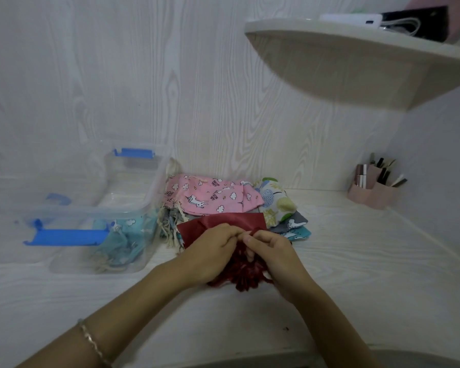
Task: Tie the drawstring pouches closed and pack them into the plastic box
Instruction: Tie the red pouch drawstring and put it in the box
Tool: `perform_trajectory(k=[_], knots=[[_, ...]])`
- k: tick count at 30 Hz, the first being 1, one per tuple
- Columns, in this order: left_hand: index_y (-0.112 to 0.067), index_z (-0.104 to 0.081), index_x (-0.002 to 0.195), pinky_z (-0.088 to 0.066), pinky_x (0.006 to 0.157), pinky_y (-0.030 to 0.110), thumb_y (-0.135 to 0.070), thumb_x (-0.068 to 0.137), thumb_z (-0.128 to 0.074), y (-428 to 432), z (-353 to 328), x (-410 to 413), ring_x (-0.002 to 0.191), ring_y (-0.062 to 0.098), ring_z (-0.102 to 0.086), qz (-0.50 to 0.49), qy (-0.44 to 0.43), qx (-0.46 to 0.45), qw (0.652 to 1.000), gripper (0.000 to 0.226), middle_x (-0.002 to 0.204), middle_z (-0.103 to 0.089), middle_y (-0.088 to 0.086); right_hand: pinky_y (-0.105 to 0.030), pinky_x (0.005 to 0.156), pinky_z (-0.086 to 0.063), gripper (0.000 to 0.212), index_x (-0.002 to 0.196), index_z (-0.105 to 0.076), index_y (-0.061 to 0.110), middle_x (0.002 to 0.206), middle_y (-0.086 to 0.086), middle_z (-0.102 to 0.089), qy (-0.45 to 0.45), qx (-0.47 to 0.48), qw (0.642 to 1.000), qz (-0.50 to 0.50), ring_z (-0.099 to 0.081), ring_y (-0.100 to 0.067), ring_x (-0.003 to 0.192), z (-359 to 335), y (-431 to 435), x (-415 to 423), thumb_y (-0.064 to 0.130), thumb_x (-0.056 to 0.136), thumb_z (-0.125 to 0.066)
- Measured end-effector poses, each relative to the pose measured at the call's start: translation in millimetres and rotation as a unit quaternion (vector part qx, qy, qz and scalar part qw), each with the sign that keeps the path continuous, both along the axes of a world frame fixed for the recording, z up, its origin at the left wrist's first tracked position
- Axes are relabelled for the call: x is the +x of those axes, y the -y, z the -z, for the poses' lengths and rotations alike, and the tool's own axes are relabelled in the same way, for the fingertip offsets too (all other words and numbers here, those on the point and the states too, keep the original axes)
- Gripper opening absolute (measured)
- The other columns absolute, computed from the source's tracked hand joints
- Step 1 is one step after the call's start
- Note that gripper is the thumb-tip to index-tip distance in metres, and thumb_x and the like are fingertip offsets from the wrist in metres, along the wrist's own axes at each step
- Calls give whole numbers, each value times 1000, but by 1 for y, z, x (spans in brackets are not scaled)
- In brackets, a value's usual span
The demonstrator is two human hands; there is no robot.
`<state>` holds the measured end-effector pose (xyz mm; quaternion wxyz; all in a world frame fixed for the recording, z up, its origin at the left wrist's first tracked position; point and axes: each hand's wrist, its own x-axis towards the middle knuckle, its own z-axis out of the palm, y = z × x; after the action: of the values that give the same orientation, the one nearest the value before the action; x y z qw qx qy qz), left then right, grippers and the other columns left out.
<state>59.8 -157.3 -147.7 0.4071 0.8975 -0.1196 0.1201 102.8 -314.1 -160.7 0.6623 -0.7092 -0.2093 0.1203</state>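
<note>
A dark red pouch (218,224) lies on the white desk in front of me, its gathered mouth bunched toward me under my hands. My left hand (210,251) and my right hand (274,253) both pinch its drawstring at the neck, fingertips nearly touching. Behind it lies a pile of pouches: a pink unicorn one (210,195), a white one with trees (275,203), grey and teal ones (292,227). To the left stands the clear plastic box (144,203) with blue clips, and a teal pouch (125,240) lies inside it.
The box's clear lid (72,192) with a blue clip lies behind the box at the left. A pink organiser (372,192) with pens and cosmetics stands at the back right. A rounded white shelf (356,57) juts out overhead at the right.
</note>
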Motion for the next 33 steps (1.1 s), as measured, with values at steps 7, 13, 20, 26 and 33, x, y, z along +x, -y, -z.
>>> perform_trajectory(k=[7, 13, 20, 26, 33], knots=[[-25, -75, 75, -32, 52, 21, -36, 86, -67, -1, 14, -1, 49, 4, -39, -34, -44, -120, 991, 18, 49, -50, -11, -47, 88, -52, 15, 90, -60, 1, 70, -13, -66, -45, 44, 996, 56, -63, -25, 75, 4, -2, 4, 12, 86, -70], [-16, -71, 72, -45, 69, 22, -15, 90, -61, 1, 14, 0, 68, 4, -57, -50, -72, -249, 965, 20, 70, -67, -5, -30, 82, -54, 16, 93, -58, 5, 79, -7, -68, -15, 34, 999, 2, -65, -17, 79, 0, 4, -1, -2, 83, -69], [-18, -60, 65, -32, 49, 16, -8, 92, -55, 8, 16, -5, 49, 4, -38, -29, -52, -203, 977, 28, 55, -49, -7, -22, 69, -55, 27, 95, -65, 22, 84, 2, -66, 187, -99, 970, 118, -64, -12, 73, 5, -3, -8, -2, 82, -65], [-14, -60, 69, -34, 52, 18, -11, 93, -53, 8, 19, -5, 52, 5, -40, -25, -32, -177, 983, 25, 58, -50, -7, -19, 73, -51, 24, 106, -73, 15, 88, 8, -66, 371, -211, 895, 133, -59, -4, 75, 5, -4, -12, 6, 86, -63], [-13, -59, 69, -40, 56, 32, -14, 92, -50, 7, 19, -6, 54, 18, -48, -18, -58, -195, 979, 25, 60, -57, 4, -24, 64, -51, 21, 102, -63, 22, 77, 8, -59, 366, -228, 892, 138, -55, -6, 69, -1, -3, -17, 7, 88, -59]])
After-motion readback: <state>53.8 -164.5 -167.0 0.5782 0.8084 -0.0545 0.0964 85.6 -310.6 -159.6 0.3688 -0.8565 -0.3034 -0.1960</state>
